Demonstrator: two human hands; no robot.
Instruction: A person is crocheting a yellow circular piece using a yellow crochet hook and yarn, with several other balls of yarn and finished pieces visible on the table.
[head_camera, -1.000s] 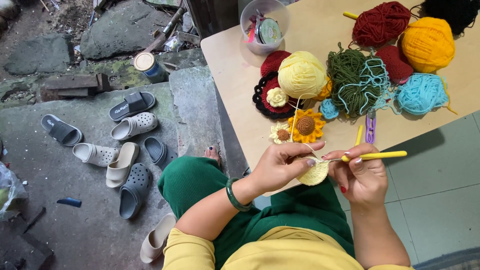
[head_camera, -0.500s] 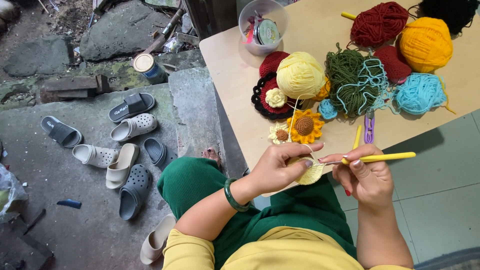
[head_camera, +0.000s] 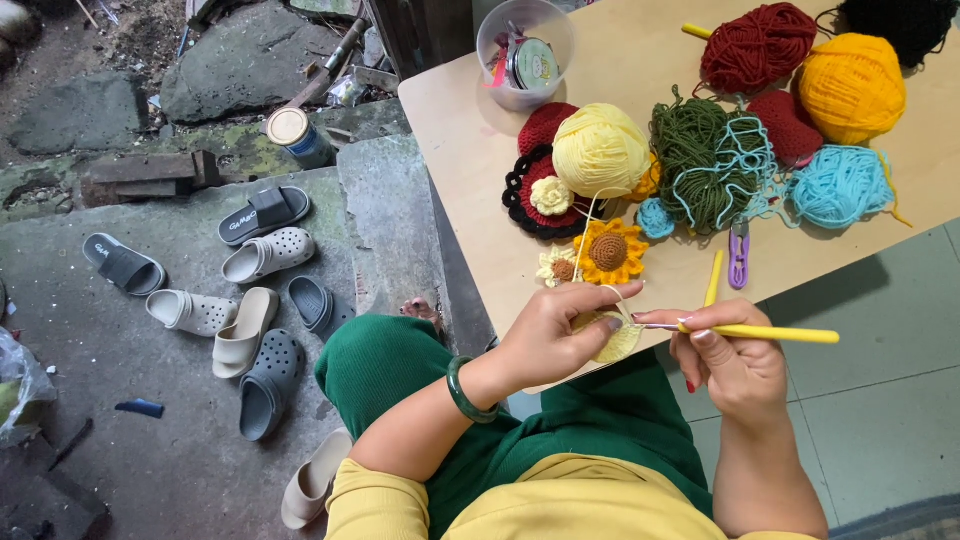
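Table's (head_camera: 470, 170) clear tub (head_camera: 525, 50) holds round, perhaps labelled things.

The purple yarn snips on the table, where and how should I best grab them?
Grip the purple snips at the wide handle end nearest the table's front edge, coming from that open side. The narrow end points into the green yarn, which crowds it.

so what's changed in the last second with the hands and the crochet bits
Very little. The right hand has tipped the yellow crochet hook from slightly raised to about level, working at the pale yellow piece that the left hand still pinches. Nothing was picked up or let go. The yarn balls, sunflower and table stayed put.
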